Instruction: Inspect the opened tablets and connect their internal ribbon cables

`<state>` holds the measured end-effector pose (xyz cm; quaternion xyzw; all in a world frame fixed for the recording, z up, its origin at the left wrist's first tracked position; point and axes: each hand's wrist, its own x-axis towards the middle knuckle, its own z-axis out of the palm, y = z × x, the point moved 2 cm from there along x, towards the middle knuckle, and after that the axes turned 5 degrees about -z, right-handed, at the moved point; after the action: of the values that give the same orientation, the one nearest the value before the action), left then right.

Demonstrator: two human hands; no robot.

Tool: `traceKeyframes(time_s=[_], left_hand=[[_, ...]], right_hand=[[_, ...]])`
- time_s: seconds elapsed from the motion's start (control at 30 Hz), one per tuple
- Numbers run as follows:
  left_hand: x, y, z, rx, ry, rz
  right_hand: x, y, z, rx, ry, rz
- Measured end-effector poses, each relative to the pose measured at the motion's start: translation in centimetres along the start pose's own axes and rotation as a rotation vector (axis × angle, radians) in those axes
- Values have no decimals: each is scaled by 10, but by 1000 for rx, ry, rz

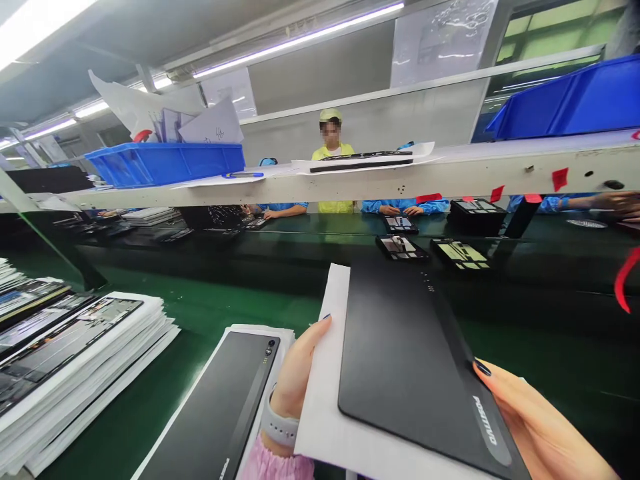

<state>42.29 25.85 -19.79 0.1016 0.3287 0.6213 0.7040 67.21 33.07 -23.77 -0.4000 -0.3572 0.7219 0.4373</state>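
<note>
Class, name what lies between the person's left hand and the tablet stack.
Head view: a black tablet in a white tray separates the left hand from the stack.

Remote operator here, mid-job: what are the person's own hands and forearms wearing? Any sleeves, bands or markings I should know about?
The left hand is gloveless, with dark polish on its nails. A pale grey watch-like band circles the left wrist, and a pink gathered sleeve shows below it. The right hand is also gloveless, with matching dark nails; no right sleeve shows.
</note>
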Motion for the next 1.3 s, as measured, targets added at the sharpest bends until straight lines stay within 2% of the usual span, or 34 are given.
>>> traceKeyframes(time_s=[0.1,0.17,0.3,0.37,0.43,0.53,0.67,0.73,0.9,1.0,1.1,1.3], left_hand=[[4,1,-4,-20,0,15],[7,0,-5,-27,-57,8],[10,-5,-4,-13,-236,-16],[10,-7,-4,-13,-260,-17],[10,-8,-4,-13,-220,-21],[9,-7,-5,14,-97,-32],[7,-7,-5,34,26,-45],[7,-8,-4,23,-1,-73],[6,-10,-4,-18,-171,-137],[7,-9,-5,-18,-204,-146],[7,-9,-6,-10,-187,-148],[2,-8,-8,21,-93,-120]], right_hand=[[5,2,-11,-4,-6,-49],[7,2,-13,-14,-42,-53],[8,1,-4,-52,-92,-15],[7,1,3,-46,-77,-16],[5,1,11,-28,-57,-29],[2,-1,20,-42,-44,-38],[0,-5,25,-43,32,-83],[-1,-6,26,-3,30,-103],[0,-2,22,74,-150,-65],[1,0,16,52,-125,-72],[-1,-2,16,18,-82,-89],[-9,-11,27,-90,-115,-185]])
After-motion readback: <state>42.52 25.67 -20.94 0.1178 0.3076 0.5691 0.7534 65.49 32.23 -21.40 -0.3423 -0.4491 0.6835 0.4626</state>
